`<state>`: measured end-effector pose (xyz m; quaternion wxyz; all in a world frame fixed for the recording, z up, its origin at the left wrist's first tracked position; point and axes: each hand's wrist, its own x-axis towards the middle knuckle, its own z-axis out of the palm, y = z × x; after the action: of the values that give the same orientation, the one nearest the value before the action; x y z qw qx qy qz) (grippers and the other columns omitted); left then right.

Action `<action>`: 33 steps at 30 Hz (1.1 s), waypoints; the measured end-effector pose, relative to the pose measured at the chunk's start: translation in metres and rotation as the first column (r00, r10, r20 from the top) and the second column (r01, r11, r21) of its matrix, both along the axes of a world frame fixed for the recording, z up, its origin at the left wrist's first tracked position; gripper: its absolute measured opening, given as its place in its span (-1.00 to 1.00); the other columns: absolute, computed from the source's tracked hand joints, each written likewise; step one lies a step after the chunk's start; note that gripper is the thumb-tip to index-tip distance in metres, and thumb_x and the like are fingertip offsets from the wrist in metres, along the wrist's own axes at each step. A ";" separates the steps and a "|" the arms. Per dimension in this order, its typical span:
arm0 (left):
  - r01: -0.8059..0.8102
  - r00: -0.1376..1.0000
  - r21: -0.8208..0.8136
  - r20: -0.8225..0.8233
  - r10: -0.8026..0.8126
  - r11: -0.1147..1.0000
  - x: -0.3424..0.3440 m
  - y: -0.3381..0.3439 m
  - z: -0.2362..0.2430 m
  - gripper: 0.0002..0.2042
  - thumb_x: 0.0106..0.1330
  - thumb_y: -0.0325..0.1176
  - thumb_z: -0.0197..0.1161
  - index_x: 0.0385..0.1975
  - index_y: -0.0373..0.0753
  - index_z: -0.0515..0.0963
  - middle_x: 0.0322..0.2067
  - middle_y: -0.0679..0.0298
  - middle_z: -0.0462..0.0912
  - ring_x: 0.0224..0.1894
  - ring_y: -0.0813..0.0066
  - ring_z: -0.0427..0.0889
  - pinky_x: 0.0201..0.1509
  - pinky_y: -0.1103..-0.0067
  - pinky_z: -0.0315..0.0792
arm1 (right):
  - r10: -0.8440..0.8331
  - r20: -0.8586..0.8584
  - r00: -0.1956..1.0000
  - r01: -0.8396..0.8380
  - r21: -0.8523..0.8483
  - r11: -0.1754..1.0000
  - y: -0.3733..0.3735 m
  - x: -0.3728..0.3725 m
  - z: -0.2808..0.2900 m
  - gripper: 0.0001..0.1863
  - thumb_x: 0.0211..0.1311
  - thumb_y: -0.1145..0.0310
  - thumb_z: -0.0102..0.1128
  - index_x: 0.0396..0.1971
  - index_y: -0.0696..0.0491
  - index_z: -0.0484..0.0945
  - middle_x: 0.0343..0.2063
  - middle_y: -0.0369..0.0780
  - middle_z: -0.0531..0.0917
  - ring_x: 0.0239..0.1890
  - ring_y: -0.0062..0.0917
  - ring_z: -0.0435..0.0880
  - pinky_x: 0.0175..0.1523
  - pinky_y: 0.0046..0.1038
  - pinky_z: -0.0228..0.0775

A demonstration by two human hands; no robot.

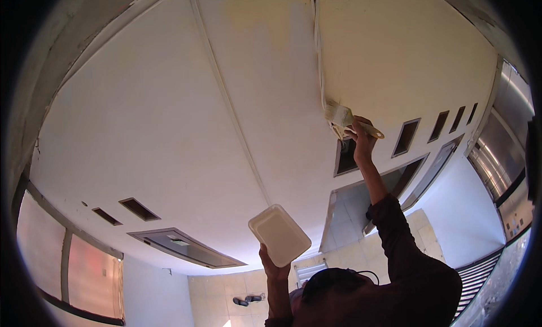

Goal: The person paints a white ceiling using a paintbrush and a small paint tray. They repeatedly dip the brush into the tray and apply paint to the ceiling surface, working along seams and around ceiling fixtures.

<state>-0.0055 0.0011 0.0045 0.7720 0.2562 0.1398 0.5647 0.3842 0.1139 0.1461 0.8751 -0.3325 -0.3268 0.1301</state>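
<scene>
At lower centre, the left hand [276,270] is gripping a pale tray [279,235], most fingers hiding behind it. Right of centre, a paintbrush [341,115] is overlapping pale cables [319,62], contact being hard to tell; the right hand [362,139] is clasping and partly covering the handle [375,133].

- Brush [340,114]: one, at two o'clock.
- Tray [279,235]: one, at six o'clock.
- Slippers [240,301]: two, at six o'clock.
- Small wall openings [406,138]: two at eight o'clock, five around three.
</scene>
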 end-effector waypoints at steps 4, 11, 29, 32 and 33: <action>-0.014 0.989 -0.188 0.145 0.042 0.982 0.007 -0.009 0.031 -0.52 0.42 0.01 0.14 0.12 -0.24 0.38 -0.10 0.19 0.58 -0.10 0.38 0.64 -0.19 0.44 0.66 | -0.075 -0.059 0.995 0.068 -0.122 0.990 -0.009 -0.005 -0.051 -0.73 0.26 0.40 0.31 -0.07 0.12 0.56 -0.20 -0.21 0.64 -0.18 -0.52 0.70 -0.21 -0.48 0.68; 0.081 0.979 -0.132 0.197 -0.053 0.988 0.001 -0.005 0.012 -0.46 0.41 0.06 0.15 0.22 -0.17 0.35 0.03 0.22 0.55 0.04 0.31 0.60 0.04 0.31 0.61 | -0.322 -0.039 0.946 0.303 -0.246 0.921 -0.024 0.002 -0.093 -0.79 0.30 0.41 0.27 -0.10 0.08 0.57 -0.16 -0.23 0.61 -0.17 -0.54 0.63 -0.15 -0.47 0.62; 0.149 0.967 -0.093 0.220 -0.126 0.984 -0.001 0.001 0.007 -0.50 0.47 0.03 0.07 0.25 -0.17 0.34 0.06 0.24 0.57 0.08 0.31 0.59 0.08 0.31 0.59 | -0.269 0.610 0.745 0.386 -0.066 0.920 -0.024 -0.006 -0.079 -0.93 0.29 0.51 0.26 -0.26 0.14 0.59 -0.10 -0.13 0.65 -0.10 -0.43 0.62 0.01 -0.45 0.45; 0.126 0.969 -0.102 0.224 -0.101 0.987 0.001 -0.001 0.007 -0.51 0.48 0.00 0.07 0.25 -0.18 0.34 0.06 0.23 0.57 0.08 0.31 0.59 0.10 0.31 0.58 | -0.397 0.564 0.724 0.484 -0.006 0.875 -0.026 -0.011 -0.088 -0.89 0.30 0.48 0.27 -0.23 0.15 0.59 -0.11 -0.14 0.63 -0.08 -0.43 0.60 0.05 -0.44 0.43; 0.125 0.969 -0.108 0.228 -0.098 0.986 -0.001 -0.001 0.007 -0.52 0.49 0.00 0.07 0.25 -0.18 0.34 0.06 0.23 0.56 0.08 0.31 0.59 0.11 0.31 0.58 | -0.439 0.533 0.724 0.515 0.007 0.857 -0.025 -0.018 -0.090 -0.89 0.30 0.47 0.27 -0.23 0.15 0.59 -0.12 -0.15 0.62 -0.08 -0.43 0.59 0.06 -0.44 0.42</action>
<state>-0.0063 0.0004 0.0119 0.8274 0.1517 0.0720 0.5359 0.3661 0.0891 0.0557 0.7324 -0.4889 -0.4420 -0.1709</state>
